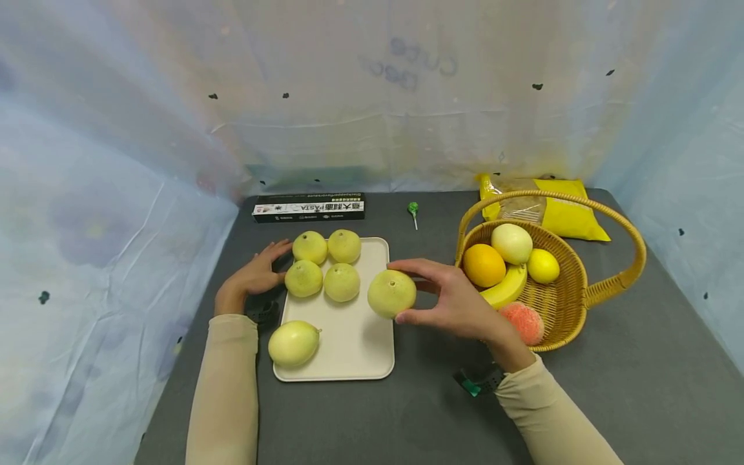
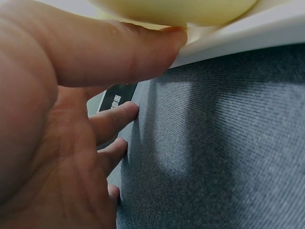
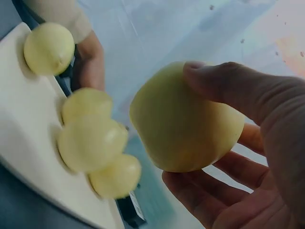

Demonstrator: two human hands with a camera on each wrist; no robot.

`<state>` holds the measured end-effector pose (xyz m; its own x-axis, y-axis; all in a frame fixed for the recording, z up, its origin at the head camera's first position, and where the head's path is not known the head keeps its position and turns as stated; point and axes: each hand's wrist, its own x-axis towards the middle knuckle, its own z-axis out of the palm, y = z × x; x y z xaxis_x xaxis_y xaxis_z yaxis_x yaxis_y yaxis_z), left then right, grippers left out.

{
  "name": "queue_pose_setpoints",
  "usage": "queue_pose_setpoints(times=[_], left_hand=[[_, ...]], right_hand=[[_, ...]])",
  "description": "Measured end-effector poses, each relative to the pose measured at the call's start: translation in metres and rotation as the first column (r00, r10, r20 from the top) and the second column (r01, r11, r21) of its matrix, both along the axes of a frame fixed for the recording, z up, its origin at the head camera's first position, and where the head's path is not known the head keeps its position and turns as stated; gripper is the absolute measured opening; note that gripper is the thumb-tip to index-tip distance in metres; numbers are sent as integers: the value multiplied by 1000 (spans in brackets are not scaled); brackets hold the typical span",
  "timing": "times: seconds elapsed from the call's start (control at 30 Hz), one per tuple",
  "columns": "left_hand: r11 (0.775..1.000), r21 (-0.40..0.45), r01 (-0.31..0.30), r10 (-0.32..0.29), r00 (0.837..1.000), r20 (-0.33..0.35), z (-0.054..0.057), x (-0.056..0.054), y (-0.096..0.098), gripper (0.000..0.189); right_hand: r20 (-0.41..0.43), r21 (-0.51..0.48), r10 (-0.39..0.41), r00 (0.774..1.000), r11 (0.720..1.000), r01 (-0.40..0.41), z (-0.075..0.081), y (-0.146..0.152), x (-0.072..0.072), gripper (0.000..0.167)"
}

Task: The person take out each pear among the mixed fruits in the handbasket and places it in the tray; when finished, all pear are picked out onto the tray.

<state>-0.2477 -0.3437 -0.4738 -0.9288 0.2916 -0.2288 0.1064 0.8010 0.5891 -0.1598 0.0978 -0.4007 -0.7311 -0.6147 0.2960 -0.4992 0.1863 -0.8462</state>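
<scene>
My right hand [image 1: 450, 298] grips a yellow-green pomelo [image 1: 392, 294] between thumb and fingers, over the right edge of a white tray [image 1: 363, 349]. The right wrist view shows the thumb on one side of the held pomelo [image 3: 183, 119] and fingers on the other. On the tray sit several more pomelos [image 1: 342, 282] in a cluster. A smooth oval yellow-green fruit [image 1: 294, 343] lies at its front left corner. My left hand [image 1: 256, 274] rests at the tray's left edge, fingers extended; in the left wrist view its thumb [image 2: 124, 50] touches the rim beside a fruit.
A wicker basket [image 1: 572, 323] on the right holds an orange [image 1: 484, 265], a banana [image 1: 507, 289], a lemon [image 1: 543, 266], a pale round fruit [image 1: 511, 243] and a peach [image 1: 523, 323]. Behind are a pasta box [image 1: 308, 208], a green lollipop [image 1: 413, 208] and a yellow bag [image 1: 566, 216].
</scene>
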Motion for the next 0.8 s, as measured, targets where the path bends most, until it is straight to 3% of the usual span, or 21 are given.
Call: queue_pose_setpoints(times=[0.37, 0.8], left_hand=[[1000, 6, -2, 2, 1000, -1, -3, 0, 0, 80], [1000, 4, 0, 0, 1000, 4, -1, 0, 0, 80]], right_hand=[[28, -32, 113, 993, 993, -112, -31, -50, -4, 74], [153, -42, 117, 981, 993, -112, -74, -81, -10, 71]])
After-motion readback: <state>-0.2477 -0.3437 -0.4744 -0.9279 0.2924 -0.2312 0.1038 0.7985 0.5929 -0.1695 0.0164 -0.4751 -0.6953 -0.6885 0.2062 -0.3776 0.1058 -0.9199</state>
